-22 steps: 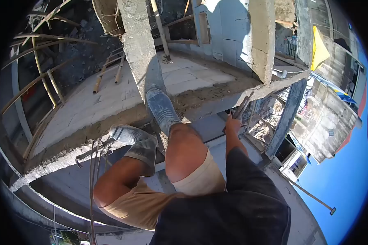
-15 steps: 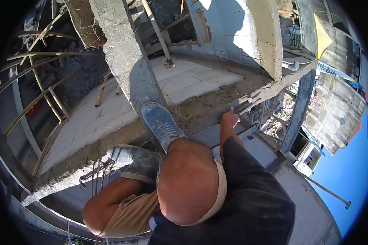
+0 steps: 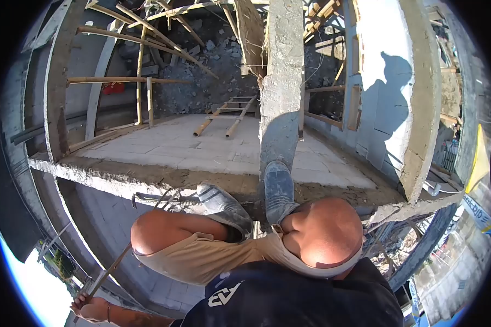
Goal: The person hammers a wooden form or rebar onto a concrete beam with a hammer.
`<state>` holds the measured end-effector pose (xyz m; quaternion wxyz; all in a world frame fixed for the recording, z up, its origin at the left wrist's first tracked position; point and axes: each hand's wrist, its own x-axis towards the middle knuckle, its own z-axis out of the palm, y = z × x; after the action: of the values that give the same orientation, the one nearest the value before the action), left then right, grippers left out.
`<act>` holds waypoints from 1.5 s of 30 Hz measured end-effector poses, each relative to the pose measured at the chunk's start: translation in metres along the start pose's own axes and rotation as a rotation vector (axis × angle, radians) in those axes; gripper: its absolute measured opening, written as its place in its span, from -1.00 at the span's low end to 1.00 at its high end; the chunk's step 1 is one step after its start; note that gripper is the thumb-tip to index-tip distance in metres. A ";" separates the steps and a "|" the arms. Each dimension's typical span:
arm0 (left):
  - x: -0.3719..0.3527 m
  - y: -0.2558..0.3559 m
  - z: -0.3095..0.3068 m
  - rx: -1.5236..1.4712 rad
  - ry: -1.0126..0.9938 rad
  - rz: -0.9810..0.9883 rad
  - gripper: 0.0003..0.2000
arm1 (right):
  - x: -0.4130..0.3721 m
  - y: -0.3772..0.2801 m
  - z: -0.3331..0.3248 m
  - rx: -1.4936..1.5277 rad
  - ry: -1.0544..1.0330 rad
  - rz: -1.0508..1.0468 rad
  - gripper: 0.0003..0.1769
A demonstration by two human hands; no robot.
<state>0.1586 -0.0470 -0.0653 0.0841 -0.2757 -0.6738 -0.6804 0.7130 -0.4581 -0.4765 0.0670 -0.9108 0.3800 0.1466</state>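
My left hand is at the lower left edge, its fingers curled around the lower end of a thin wooden stick. The stick slants up and right, and its upper end goes out of sight behind my left knee. My right hand is out of view; my right knee and dark shirt cover that side. My dusty grey boots rest on a rough concrete beam. Beside the left boot lies a dark bent metal bar with some wire-like rods.
Past the beam is a pale block wall, with a bamboo ladder leaning there. A concrete column rises straight ahead. Bamboo poles cross over rubble at the left. A deep drop shows beneath the beam.
My view has swung left, so the column and wall have shifted right and levelled. My right hand, earlier by the beam, has gone out of sight. My left hand and the stick have appeared.
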 end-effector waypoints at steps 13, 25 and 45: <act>-0.057 0.026 0.032 -0.015 -0.051 0.302 -0.74 | -0.307 -0.413 -0.085 -0.454 -0.362 -1.971 -0.77; -0.041 0.006 0.016 -0.272 -0.313 0.254 -0.69 | -0.479 -0.498 0.111 -1.465 0.089 -2.290 -0.79; -0.070 0.008 0.059 -0.127 -0.158 0.328 -0.63 | -0.497 -0.428 0.121 -1.367 0.108 -2.305 -0.79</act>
<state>0.2361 -0.0092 -0.0954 0.1229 -0.4391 -0.5801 -0.6749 0.6593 0.2048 -0.4286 -0.3288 -0.5644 -0.7459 0.1302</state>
